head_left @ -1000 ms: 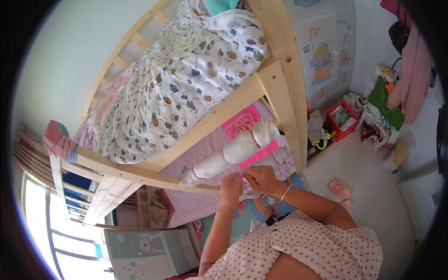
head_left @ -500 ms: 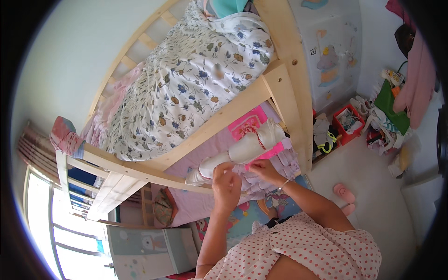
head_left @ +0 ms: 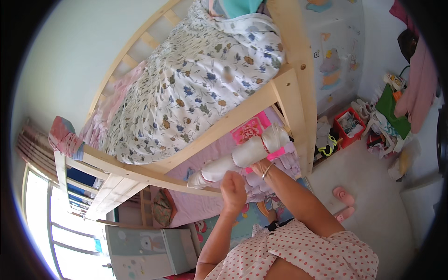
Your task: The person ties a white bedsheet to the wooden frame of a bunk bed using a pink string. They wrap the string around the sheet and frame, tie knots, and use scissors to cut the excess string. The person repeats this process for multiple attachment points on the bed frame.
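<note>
A long white rolled bundle (head_left: 247,152), cinched at intervals, lies at a slant across the lower bunk. A thin red cord (head_left: 264,145) circles it near its upper right end. Just below the roll's middle, my left hand (head_left: 233,190) is closed in a fist; whatever its fingers hold is too small to make out. My right hand (head_left: 261,166), with a bangle at the wrist, reaches against the underside of the roll, where its fingers are mostly hidden.
Above the roll runs the upper bunk's wooden rail (head_left: 219,126), with a floral quilt (head_left: 186,88) over it. A wooden post (head_left: 298,88) stands to the right. Pink slippers (head_left: 344,196) lie on the floor. A red bin (head_left: 349,127) and piled clothes are at the far right.
My right hand has moved from beside my left hand up to the roll's underside. The loose red cord now lies in a narrower band around the roll. My left hand has lowered slightly and closed.
</note>
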Motion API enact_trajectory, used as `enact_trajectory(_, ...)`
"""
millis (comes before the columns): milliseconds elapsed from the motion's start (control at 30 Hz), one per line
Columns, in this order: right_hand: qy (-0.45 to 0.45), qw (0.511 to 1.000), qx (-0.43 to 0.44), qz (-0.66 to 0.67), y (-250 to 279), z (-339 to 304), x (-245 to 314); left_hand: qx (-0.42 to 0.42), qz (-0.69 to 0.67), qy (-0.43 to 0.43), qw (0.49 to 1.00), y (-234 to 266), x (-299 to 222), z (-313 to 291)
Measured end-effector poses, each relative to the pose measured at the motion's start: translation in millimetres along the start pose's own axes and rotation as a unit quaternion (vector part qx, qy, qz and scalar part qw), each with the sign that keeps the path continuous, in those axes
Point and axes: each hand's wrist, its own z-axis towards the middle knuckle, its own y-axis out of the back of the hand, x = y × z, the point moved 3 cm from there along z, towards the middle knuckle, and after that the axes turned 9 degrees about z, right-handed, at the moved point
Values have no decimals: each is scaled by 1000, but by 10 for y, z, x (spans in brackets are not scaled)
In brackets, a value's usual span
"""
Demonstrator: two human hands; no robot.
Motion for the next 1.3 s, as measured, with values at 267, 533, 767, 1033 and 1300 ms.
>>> enact_trajectory(267, 370, 584, 172, -702, 199, 371, 68, -21, -100, 67, 992, -22, 70, -84)
enact_trajectory(533, 197, 843, 187, -464, 317, 312, 115, -67, -404, 278, 869, -112, 116, -94)
enact_trajectory(767, 317, 735, 157, -578, 297, 489, 253, -6, -456, 349, 819, -259, 220, -19)
enact_trajectory(1033, 127, 873, 162, -443, -227, 247, 86, 100, -533, 408, 734, -260, 544, 17)
enact_trajectory(1300, 96, 930, 221, -278, 88, 218, 195, 77, -313, 293, 900, -298, 479, 18)
